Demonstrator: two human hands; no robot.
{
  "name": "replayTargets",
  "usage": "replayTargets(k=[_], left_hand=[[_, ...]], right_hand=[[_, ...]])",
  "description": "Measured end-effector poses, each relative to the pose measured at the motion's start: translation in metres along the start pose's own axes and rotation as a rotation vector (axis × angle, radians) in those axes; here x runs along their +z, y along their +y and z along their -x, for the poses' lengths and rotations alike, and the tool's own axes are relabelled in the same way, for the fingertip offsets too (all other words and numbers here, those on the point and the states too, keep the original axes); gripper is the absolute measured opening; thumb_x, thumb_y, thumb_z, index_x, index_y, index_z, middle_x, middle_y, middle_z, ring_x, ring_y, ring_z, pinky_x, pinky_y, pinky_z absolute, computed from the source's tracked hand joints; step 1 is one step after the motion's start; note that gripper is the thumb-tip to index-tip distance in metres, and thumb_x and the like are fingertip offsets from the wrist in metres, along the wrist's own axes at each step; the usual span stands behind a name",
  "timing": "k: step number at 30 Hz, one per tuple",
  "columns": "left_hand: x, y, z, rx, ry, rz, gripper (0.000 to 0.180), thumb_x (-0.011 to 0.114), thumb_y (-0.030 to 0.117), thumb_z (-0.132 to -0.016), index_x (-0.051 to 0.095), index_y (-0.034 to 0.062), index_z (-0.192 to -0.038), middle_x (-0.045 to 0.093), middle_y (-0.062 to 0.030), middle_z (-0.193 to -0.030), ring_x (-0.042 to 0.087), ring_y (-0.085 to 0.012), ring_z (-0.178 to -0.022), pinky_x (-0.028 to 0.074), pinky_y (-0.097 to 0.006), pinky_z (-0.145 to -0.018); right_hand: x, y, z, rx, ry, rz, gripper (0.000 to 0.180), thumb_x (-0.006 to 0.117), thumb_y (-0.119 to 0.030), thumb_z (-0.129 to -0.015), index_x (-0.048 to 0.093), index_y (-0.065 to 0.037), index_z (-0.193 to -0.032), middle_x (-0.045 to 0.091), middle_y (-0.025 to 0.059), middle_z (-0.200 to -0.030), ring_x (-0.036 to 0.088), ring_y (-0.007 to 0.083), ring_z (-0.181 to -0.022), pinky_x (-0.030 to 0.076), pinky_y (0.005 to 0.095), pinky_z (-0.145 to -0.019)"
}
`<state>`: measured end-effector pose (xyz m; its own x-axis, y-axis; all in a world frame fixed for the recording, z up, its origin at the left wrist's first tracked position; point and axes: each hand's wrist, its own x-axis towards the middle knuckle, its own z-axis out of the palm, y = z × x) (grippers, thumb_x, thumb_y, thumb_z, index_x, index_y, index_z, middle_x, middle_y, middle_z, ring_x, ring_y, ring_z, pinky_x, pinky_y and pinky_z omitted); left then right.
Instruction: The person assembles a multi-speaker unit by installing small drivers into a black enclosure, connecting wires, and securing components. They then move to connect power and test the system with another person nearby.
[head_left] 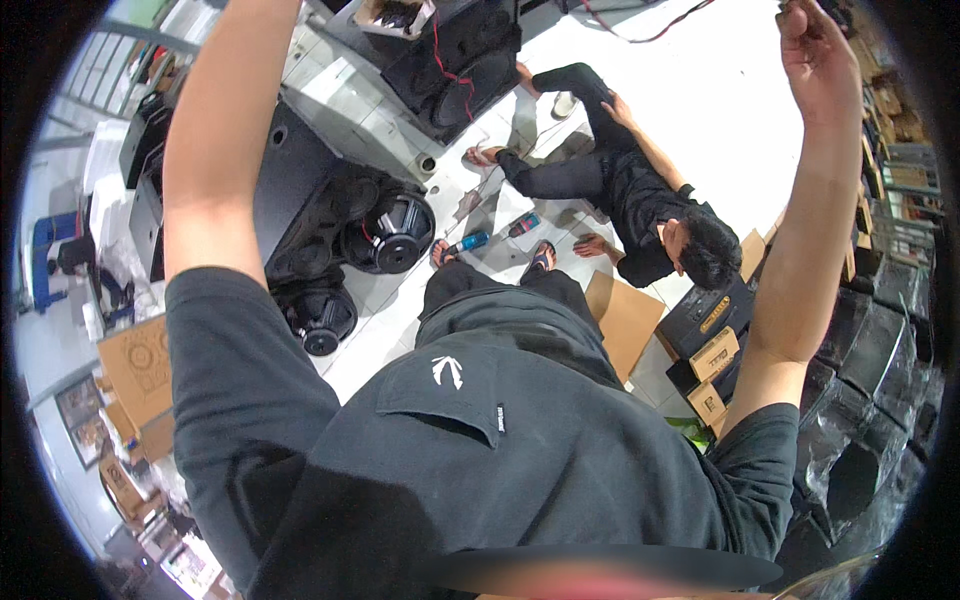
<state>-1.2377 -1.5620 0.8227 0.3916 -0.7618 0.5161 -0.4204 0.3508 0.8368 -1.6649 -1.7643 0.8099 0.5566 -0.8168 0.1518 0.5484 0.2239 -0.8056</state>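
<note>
Both of my arms are raised. My left forearm runs out past the top edge, so my left hand is outside the picture. My right hand [818, 55] is up at the top right with its fingers curled together. Its fingertips meet near the upper edge; what they hold, if anything, is too small to make out. Below my arms, a round black speaker driver [398, 232] rests against a large dark speaker cabinet [292, 180] on the left. A second speaker driver [318, 315] lies nearer to me.
A person in black [650, 185] sits on the white tiled floor [375, 330] ahead of me, right of centre. Two bottles, one blue [470, 241], lie by my feet. Another speaker cabinet [470, 85] stands at the far side. Cardboard [620, 320], small boxes and wrapped black stacks [865, 400] line the right.
</note>
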Motion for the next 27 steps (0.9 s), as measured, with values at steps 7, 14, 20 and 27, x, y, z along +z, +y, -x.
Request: replayTargets(k=[7,14,20,27], left_hand=[[-0.010,-0.061,0.120,-0.159,-0.327,0.077,0.055,0.046,0.054,-0.107,0.069,0.0033,-0.109,0.073,-0.0089,-0.104,0.072,-0.0189,-0.092,0.058,-0.032,-0.074],[-0.042,-0.119,0.177,-0.563,-0.289,0.193,0.053,0.046,0.054,-0.107,0.065,0.0063,-0.122,0.072,-0.0095,-0.124,0.070,-0.0173,-0.110,0.055,-0.029,-0.092],[-0.087,-0.137,0.161,-0.678,-0.253,0.505,0.043,0.048,0.041,-0.108,0.067,0.0031,-0.115,0.072,-0.0083,-0.099,0.072,-0.0183,-0.082,0.057,-0.032,-0.068],[-0.110,-0.164,0.170,-0.406,-0.216,0.118,0.027,0.054,0.019,-0.106,0.062,-0.0023,-0.121,0.073,-0.0101,-0.105,0.069,-0.0154,-0.089,0.054,-0.026,-0.072]], right_hand=[[0.031,0.059,0.050,-0.026,0.185,0.006,0.019,0.055,-0.013,-0.104,0.065,0.002,-0.100,0.071,0.0109,-0.091,0.068,0.0159,-0.068,0.059,0.0213,-0.057],[0.088,0.122,0.094,0.002,0.280,0.042,0.003,0.061,-0.010,-0.098,0.064,-0.011,-0.099,0.071,-0.0001,-0.086,0.068,0.0087,-0.070,0.057,0.0180,-0.056],[0.131,0.160,0.109,-0.075,0.318,0.074,0.005,0.063,-0.006,-0.096,0.061,-0.010,-0.094,0.065,-0.0006,-0.080,0.064,0.0093,-0.064,0.057,0.0210,-0.054],[0.150,0.173,0.105,-0.047,0.281,0.093,0.003,0.059,-0.005,-0.098,0.061,-0.006,-0.096,0.064,0.0038,-0.080,0.065,0.0122,-0.068,0.057,0.0232,-0.055]])
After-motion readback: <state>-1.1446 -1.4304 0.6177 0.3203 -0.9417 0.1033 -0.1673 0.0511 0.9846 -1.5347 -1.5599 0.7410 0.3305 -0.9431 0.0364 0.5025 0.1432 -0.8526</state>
